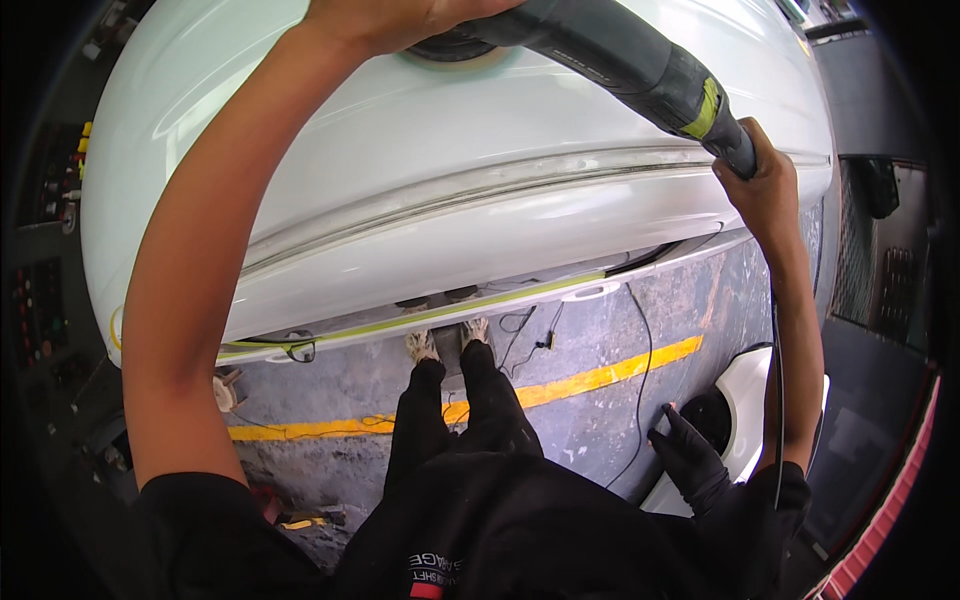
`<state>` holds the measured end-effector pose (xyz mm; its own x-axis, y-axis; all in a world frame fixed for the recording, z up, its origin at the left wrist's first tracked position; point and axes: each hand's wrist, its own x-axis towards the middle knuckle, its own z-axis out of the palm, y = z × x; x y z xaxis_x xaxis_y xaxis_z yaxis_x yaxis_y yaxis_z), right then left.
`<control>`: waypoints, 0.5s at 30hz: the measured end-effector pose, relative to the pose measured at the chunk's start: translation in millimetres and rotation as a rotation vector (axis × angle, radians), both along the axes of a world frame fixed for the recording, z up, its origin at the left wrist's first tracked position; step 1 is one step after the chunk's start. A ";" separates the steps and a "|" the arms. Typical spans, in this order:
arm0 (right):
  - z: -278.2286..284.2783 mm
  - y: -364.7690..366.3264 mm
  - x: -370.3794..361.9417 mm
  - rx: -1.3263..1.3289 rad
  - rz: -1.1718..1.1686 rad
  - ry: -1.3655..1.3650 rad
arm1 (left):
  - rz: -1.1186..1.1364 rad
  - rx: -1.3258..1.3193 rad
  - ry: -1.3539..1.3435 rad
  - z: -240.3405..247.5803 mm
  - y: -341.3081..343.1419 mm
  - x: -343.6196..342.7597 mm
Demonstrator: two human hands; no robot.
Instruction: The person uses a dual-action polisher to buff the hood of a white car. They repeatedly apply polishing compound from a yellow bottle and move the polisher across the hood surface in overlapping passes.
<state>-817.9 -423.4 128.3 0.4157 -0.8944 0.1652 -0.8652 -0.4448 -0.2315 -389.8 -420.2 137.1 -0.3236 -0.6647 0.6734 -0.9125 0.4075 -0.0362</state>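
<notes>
A white car body panel (420, 150) fills the upper picture, lying across in front of me. My left hand (380, 18) presses on the head of a black power polisher (610, 55) whose round pad (455, 52) rests on the panel near the top edge. My right hand (765, 180) grips the rear end of the polisher's long black handle, just past a yellow-green band. A black cord (775, 340) hangs down along my right forearm. Green masking tape (420, 318) runs along the panel's lower edge.
Grey concrete floor (590, 330) with a yellow painted line (590, 380) lies below the panel. My legs in black trousers stand close under it. Another white part (755, 400) sits on the floor at right, with a black glove (690, 455) on it. Thin black wires trail across the floor.
</notes>
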 end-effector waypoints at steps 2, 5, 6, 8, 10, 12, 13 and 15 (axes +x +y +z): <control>-1.7 -2.3 24.3 0.023 0.072 -0.013 | 0.050 -0.018 -0.022 -1.6 21.1 23.8; -5.9 -4.7 47.6 0.005 0.148 -0.011 | 0.064 -0.059 -0.042 -3.1 39.4 49.7; -5.4 -5.4 50.1 0.007 0.152 -0.012 | 0.049 -0.070 -0.033 -4.1 40.6 52.5; -6.6 -7.8 52.0 0.012 0.152 -0.020 | 0.051 -0.067 -0.035 -2.2 42.1 51.3; -4.3 -8.7 37.4 0.012 0.122 -0.019 | 0.064 -0.045 -0.043 -2.0 33.8 35.2; -6.4 -10.5 14.5 -0.018 0.092 -0.022 | 0.036 -0.073 -0.041 -6.9 18.6 16.3; -4.7 -10.0 -1.8 -0.038 0.066 -0.020 | 0.010 -0.092 -0.038 -8.9 5.9 2.4; -1.9 -11.3 -24.4 -0.039 0.009 0.010 | -0.013 -0.093 -0.015 -13.0 -12.1 -23.4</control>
<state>-842.3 -434.6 126.3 0.4258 -0.8835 0.1953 -0.8632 -0.4614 -0.2051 -413.2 -432.3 124.1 -0.3423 -0.5953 0.7270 -0.9062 0.4137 -0.0880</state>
